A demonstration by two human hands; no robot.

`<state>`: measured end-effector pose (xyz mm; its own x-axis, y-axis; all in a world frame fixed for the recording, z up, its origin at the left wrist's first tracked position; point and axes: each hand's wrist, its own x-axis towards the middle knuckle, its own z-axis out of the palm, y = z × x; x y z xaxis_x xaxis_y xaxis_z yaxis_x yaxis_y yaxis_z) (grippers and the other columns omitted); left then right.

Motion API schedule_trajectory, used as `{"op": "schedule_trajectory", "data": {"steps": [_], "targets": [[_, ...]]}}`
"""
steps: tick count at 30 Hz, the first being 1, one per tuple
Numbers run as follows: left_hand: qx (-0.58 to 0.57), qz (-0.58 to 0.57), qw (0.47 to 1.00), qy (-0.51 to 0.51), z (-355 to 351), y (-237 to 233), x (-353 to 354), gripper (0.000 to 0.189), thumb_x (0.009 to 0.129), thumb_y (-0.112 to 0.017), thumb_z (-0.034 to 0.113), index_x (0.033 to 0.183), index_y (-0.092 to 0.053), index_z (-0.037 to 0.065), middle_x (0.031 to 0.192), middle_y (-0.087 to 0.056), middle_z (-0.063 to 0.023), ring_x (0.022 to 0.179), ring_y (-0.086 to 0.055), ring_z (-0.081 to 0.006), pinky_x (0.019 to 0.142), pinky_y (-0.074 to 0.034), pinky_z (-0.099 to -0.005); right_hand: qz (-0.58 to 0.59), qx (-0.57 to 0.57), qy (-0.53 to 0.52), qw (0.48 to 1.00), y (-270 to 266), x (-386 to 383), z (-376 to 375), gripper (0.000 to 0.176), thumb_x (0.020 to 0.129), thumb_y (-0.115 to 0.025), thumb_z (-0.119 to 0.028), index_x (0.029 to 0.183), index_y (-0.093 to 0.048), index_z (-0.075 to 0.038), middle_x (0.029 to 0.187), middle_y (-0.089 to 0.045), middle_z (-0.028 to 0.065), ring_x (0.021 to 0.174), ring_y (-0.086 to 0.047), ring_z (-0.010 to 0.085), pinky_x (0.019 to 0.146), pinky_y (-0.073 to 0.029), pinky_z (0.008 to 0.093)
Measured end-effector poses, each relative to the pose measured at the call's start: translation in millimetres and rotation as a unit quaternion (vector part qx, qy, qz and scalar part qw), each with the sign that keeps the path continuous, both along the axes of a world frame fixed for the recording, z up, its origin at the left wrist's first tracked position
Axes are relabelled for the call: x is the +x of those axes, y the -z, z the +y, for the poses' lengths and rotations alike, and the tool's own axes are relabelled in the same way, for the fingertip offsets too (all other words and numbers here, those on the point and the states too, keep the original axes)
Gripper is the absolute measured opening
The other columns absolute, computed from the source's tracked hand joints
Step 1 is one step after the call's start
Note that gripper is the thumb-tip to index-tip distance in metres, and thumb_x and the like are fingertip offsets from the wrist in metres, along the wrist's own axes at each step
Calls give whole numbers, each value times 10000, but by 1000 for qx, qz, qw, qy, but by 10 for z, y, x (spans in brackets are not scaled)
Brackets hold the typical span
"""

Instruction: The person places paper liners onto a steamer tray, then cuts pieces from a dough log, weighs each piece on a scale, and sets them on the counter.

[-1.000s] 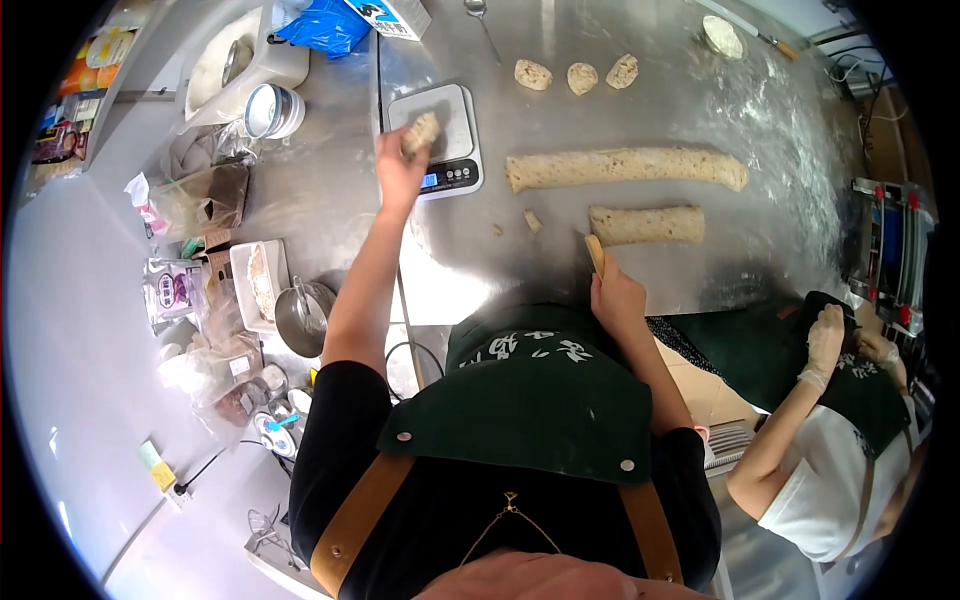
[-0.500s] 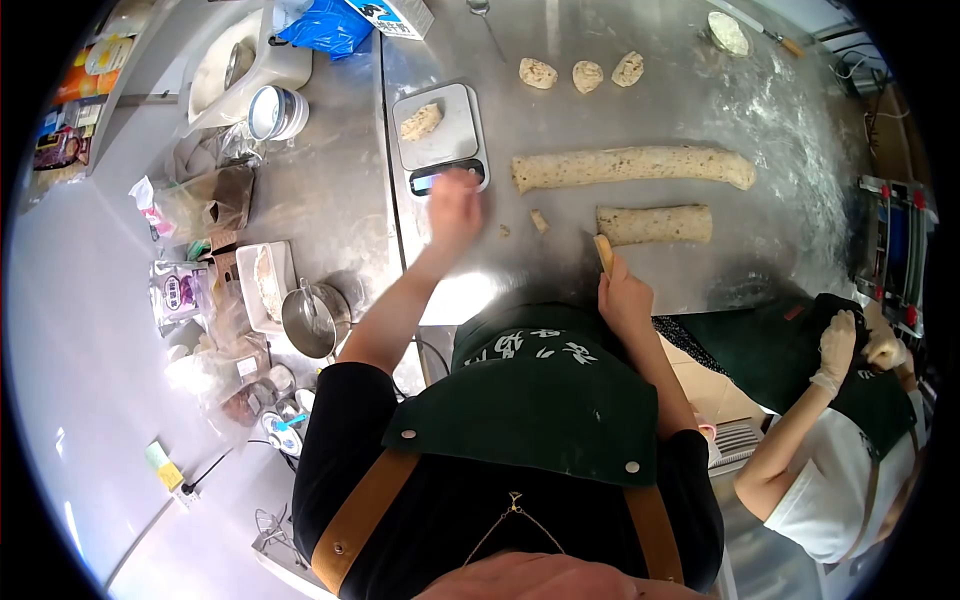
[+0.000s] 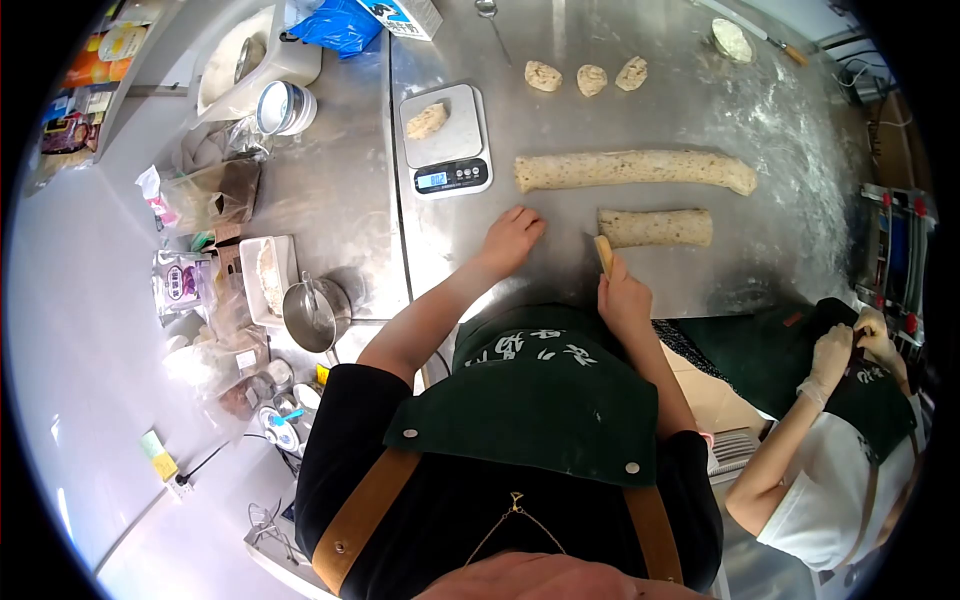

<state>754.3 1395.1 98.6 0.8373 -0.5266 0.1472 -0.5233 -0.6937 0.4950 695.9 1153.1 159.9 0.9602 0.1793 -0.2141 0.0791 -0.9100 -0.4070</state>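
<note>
My left hand (image 3: 513, 240) is on the steel table with its fingers drawn together, over the spot where small dough scraps lay; the fingers hide them. My right hand (image 3: 625, 293) grips a tool by its yellow wooden handle (image 3: 604, 256); its blade is hard to make out against the steel. Just beyond the tool lies a short dough log (image 3: 655, 227), with a longer dough log (image 3: 635, 170) behind it. A dough piece (image 3: 427, 121) rests on the digital scale (image 3: 447, 157), whose display is lit with digits. Further back sit three dough pieces (image 3: 592, 80).
Flour dusts the right of the table (image 3: 790, 130), near a bowl of flour (image 3: 731, 40). A spoon (image 3: 489, 20) lies at the back. Left are a flour bin (image 3: 300, 62), stacked bowls (image 3: 287, 108) and a metal pot (image 3: 315, 315). A gloved co-worker (image 3: 840, 430) stands at right.
My left hand has moved from the scale's buttons rightward and nearer to me, onto the small dough scraps. The scale's display is now uncovered. My right hand stays put; the co-worker's gloved hands have shifted.
</note>
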Motion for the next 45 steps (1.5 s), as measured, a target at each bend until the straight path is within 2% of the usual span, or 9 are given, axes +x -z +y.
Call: {"op": "schedule_trajectory", "data": {"steps": [10,14,16,17,25,28,31,37,45], "targets": [[-35,18,999,-29,191,-18,6,232,678,-603,5,902,-625,64,956,-580,-86,928,-536,-300,800,-455,-392,-20,7,-11,1000,-15,20,-14,351,846,-574,-159,1138,-458,-2,689,-626,169,573,-612,360,521,-486,456],[-145,-82,953,-253,715,-152,404,115,776,-626,4,882,-619,48,884,-613,-144,782,-595,-317,695,-488,-401,-22,12,-12,1000,-24,20,-17,364,844,-580,-149,1147,-455,10,675,-619,173,558,-603,367,508,-483,458],[-92,-95,929,-345,1029,-283,709,112,791,-655,34,896,-616,26,833,-623,-139,771,-612,-300,674,-498,-384,-17,7,-16,1000,-13,4,-11,364,844,-579,-154,1148,-455,3,671,-620,167,558,-607,358,511,-485,454],[-70,-163,927,-331,1158,-363,873,118,796,-652,42,907,-617,25,812,-631,-129,765,-617,-293,676,-497,-394,-19,5,-17,1000,3,0,-15,363,844,-577,-161,1148,-455,-3,669,-622,161,557,-610,351,514,-487,451],[38,-185,932,-308,1411,-345,1353,66,747,-645,68,808,-668,59,843,-626,-97,806,-588,-320,724,-483,-432,-24,2,-8,1000,-3,17,-11,359,839,-581,-167,1141,-464,-11,666,-622,153,554,-614,342,515,-493,443],[74,-219,929,-291,1420,-373,1299,176,783,-618,40,944,-688,52,864,-630,-110,773,-589,-325,722,-489,-414,-23,3,-7,1000,-2,2,1,359,835,-586,-164,1139,-468,-12,668,-623,153,554,-614,342,513,-496,440],[-17,-244,897,-368,1365,-418,1168,206,806,-591,20,996,-670,30,873,-621,-138,767,-583,-322,721,-482,-403,-22,-2,-7,1000,-10,7,4,359,833,-588,-162,1138,-471,-12,669,-622,153,553,-614,341,511,-495,437],[-129,-139,915,-357,1055,-296,418,152,818,-551,-39,923,-650,8,861,-617,-168,805,-594,-326,743,-475,-385,-34,5,-15,999,23,0,-10,359,837,-583,-164,1140,-468,-10,667,-620,155,543,-611,334,503,-490,436],[-136,1,945,-298,429,-44,-369,155,806,-576,-6,943,-644,21,909,-606,-140,828,-587,-319,730,-482,-371,-27,-11,-23,999,42,-4,-25,376,846,-572,-178,1156,-460,3,660,-621,155,546,-613,333,503,-490,435]]}}
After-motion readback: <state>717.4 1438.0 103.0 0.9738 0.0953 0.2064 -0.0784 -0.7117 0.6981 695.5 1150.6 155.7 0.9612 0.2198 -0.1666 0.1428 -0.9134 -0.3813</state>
